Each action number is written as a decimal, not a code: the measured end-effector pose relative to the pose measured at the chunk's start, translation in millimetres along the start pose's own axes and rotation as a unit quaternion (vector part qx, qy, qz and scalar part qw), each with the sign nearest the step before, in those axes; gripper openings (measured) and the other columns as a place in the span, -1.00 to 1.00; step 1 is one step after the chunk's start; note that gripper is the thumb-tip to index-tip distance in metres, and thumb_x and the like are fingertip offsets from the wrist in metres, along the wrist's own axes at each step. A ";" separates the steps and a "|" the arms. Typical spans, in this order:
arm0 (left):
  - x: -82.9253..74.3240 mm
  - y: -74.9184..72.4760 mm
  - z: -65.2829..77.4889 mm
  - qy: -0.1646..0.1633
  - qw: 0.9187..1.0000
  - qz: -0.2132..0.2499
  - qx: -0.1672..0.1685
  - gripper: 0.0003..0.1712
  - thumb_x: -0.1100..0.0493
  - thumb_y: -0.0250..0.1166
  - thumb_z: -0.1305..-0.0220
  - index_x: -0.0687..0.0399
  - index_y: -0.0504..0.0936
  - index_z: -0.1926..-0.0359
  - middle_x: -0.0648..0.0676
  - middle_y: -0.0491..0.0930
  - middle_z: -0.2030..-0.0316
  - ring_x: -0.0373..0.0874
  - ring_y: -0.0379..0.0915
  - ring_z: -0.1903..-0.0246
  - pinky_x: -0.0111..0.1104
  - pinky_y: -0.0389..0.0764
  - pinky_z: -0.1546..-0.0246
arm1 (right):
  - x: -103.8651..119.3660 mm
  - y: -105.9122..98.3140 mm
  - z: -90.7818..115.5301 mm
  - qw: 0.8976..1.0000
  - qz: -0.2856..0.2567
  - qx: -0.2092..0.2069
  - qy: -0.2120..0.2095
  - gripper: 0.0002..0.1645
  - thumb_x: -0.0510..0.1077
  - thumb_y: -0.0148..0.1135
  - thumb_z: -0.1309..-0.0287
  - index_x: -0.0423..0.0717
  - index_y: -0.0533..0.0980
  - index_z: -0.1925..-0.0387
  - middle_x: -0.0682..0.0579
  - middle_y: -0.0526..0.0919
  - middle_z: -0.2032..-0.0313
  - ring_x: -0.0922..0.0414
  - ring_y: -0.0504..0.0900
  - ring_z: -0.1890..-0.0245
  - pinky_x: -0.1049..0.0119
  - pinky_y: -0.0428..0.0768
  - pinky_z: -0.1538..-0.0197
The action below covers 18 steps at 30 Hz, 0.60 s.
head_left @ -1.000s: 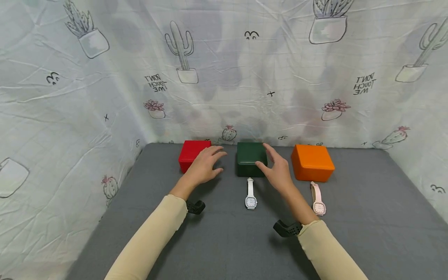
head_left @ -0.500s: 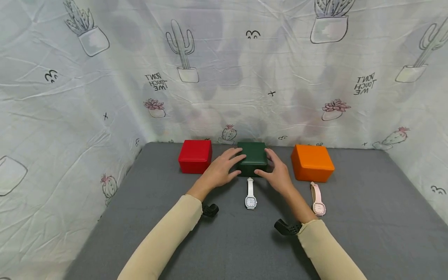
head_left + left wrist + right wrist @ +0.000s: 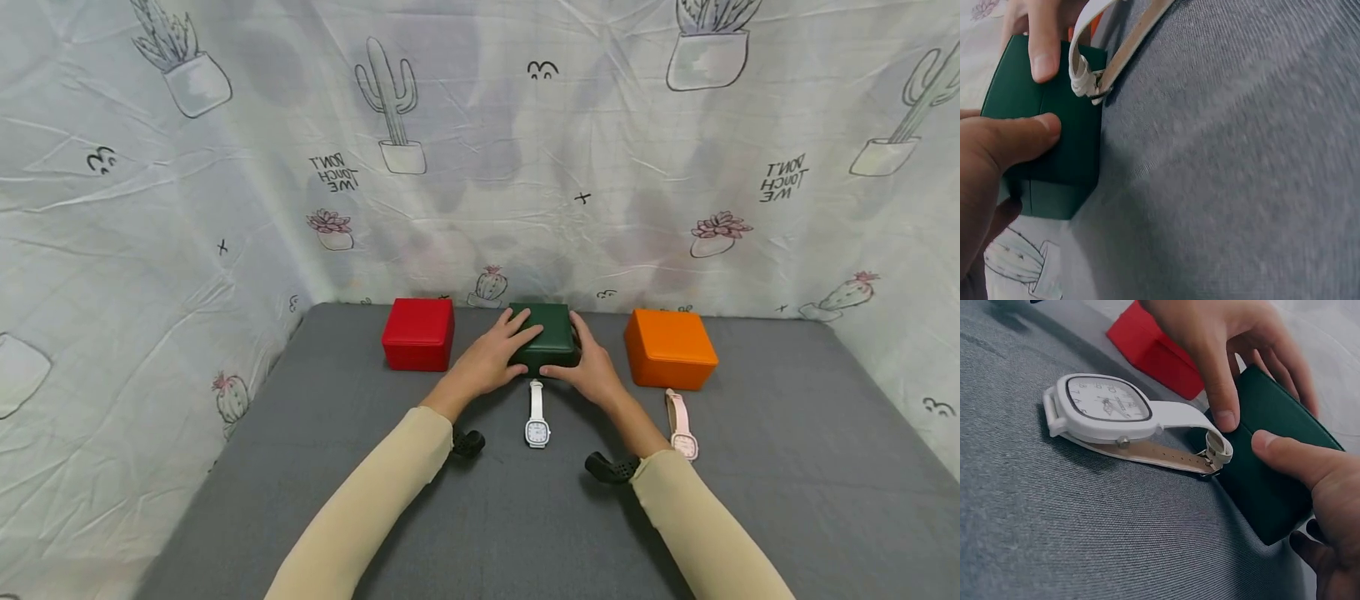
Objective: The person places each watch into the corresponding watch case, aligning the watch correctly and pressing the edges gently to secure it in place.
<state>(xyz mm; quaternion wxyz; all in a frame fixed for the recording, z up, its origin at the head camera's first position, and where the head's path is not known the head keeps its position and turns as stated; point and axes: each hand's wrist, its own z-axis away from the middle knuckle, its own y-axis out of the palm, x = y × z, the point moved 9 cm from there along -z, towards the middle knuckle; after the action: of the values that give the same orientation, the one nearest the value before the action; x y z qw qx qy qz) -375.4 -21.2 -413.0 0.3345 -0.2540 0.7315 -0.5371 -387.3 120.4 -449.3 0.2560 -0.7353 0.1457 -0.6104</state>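
A green box (image 3: 557,329) with its lid down stands at the back middle, held between both hands. My left hand (image 3: 486,364) grips its left side, two fingers lying over the top and the thumb on the front face. On the right side, my right hand (image 3: 596,374) has its fingers along the wall and its thumb on the front. Both thumbs press near the lid seam, as the right wrist view shows of the green box (image 3: 1260,487). Just in front lies a white wristwatch (image 3: 537,432), dial up, its strap end close to the box.
To the left stands a red box (image 3: 418,333), to the right an orange box (image 3: 670,346). A pink wristwatch (image 3: 681,433) lies before the orange one, partly covered by the right sleeve. Behind the grey tabletop (image 3: 510,533) hangs a printed cloth (image 3: 480,125).
My left hand has moved right, from beside the red box to the green box, and now grips it. My right hand has closed in on the green box's right side.
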 end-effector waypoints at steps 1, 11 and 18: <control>-0.5 -0.4 -0.6 -0.001 1.000 0.003 0.003 -0.17 0.06 0.35 -0.23 -0.14 0.19 -0.46 0.10 0.00 -0.51 0.15 -0.13 -0.50 -0.06 0.44 -0.26 | -1.4 0.6 -1.1 1.000 0.002 0.000 0.004 0.37 0.12 0.50 0.07 0.03 -0.23 -0.53 -0.20 0.06 -0.48 -0.22 0.24 -0.39 -0.17 0.40 -0.27; 3.8 -5.1 -5.9 -0.024 1.000 0.008 0.008 -0.16 0.02 0.41 -0.15 -0.16 0.27 -0.43 0.04 0.18 -0.46 0.08 0.04 -0.47 0.00 0.42 -0.27 | -3.1 1.9 -5.3 0.998 0.050 -0.031 -0.007 0.36 0.20 0.49 0.09 -0.03 -0.16 -0.53 -0.26 0.22 -0.40 -0.22 0.43 -0.20 -0.13 0.42 -0.19; 7.4 -9.4 -9.3 -0.041 0.999 0.021 0.005 -0.15 0.02 0.44 -0.10 -0.17 0.30 -0.41 0.01 0.26 -0.42 0.04 0.12 -0.44 0.00 0.39 -0.29 | -0.6 1.7 -6.3 0.997 0.060 -0.036 -0.016 0.34 0.18 0.49 0.08 -0.07 -0.14 -0.52 -0.28 0.22 -0.40 -0.24 0.40 -0.23 -0.15 0.40 -0.22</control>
<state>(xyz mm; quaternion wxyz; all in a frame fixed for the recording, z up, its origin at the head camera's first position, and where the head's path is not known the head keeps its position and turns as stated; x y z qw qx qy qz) -387.1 -23.6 -403.8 0.3766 -0.2585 0.7198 -0.5228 -393.4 118.1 -450.0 0.2684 -0.7437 0.2073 -0.5760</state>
